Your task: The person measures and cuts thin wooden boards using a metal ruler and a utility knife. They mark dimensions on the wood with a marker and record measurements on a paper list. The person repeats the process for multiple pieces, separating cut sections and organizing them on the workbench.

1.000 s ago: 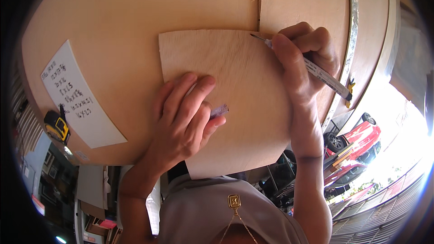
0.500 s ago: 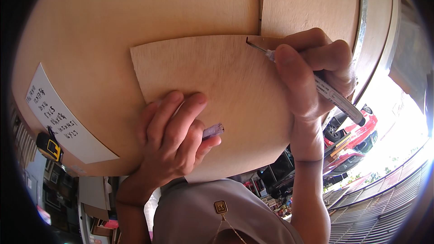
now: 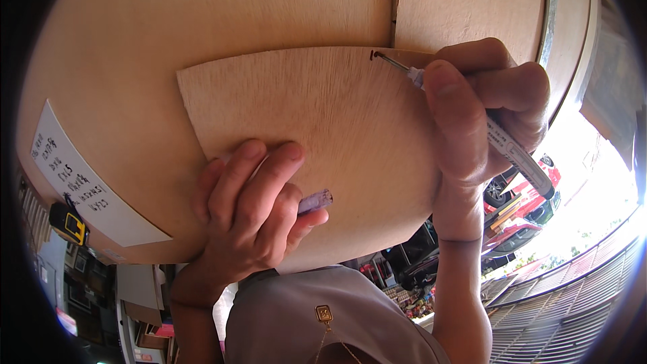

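Observation:
A loose plywood piece (image 3: 350, 141) lies on a larger plywood sheet (image 3: 121, 40), its far edge slightly bowed in the fisheye picture. My right hand (image 3: 485, 108) is closed around a silver marker (image 3: 515, 155) with a long thin metal tip. That tip touches or hovers just over the plywood near the far edge, beside short dark ink marks (image 3: 371, 56). My left hand (image 3: 253, 202) rests on the near left part of the piece, fingertips pressed down. Pinched in its curled fingers is a translucent purple marker cap (image 3: 315, 201).
A white card (image 3: 94, 182) with handwritten figures lies on the sheet at the left. Beside it, at the sheet's edge, sits a black and yellow tape measure (image 3: 69, 224). A seam (image 3: 395, 0) parts the sheets at the far side. Beyond the right edge is a red vehicle (image 3: 536, 195).
My right hand has shifted slightly right with the marker, and the dark mark has grown beside the first stroke. My left hand holds the cap in nearly the same place.

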Demonstrator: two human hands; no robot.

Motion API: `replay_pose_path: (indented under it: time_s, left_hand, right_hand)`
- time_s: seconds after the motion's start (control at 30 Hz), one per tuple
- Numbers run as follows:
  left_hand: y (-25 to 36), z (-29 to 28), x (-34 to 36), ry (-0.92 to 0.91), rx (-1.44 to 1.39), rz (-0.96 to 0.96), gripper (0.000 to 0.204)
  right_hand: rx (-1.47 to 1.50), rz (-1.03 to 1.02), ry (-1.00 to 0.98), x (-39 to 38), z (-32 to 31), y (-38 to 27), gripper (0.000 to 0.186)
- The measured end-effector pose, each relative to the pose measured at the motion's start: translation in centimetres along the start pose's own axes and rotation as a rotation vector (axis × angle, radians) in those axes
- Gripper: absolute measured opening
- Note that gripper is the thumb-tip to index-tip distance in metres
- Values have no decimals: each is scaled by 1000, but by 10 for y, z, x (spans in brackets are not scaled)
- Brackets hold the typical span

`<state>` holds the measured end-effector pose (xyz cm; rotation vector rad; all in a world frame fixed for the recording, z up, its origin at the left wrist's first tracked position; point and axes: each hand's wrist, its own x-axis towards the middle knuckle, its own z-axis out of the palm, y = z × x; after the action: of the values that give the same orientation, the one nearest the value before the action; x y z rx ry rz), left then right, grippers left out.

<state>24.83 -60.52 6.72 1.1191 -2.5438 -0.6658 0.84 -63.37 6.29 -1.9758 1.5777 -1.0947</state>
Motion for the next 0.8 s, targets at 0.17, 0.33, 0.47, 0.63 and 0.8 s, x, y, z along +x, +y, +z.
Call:
replay_pose_path:
  time_s: [0.17, 0.33, 0.47, 0.63, 0.8]
  left_hand:
    - [0, -1, 0, -9, -1, -1, 36]
    - [-2, -1, -1, -4, -10, -5, 37]
    - [-2, -1, -2, 1, -11, -4, 37]
    - [-4, 2, -1, 27, -21, 6, 38]
    - [-3, 1, -3, 25, -11, 0, 39]
  right_hand:
    - [-50, -76, 17, -2, 2, 6, 31]
    - [-69, -83, -40, 0, -2, 4, 30]
    - [-79, -85, -58, -1, -4, 5, 31]
    - [-53, -13, 4, -2, 3, 0, 26]
    - [50, 89, -35, 2, -3, -7, 22]
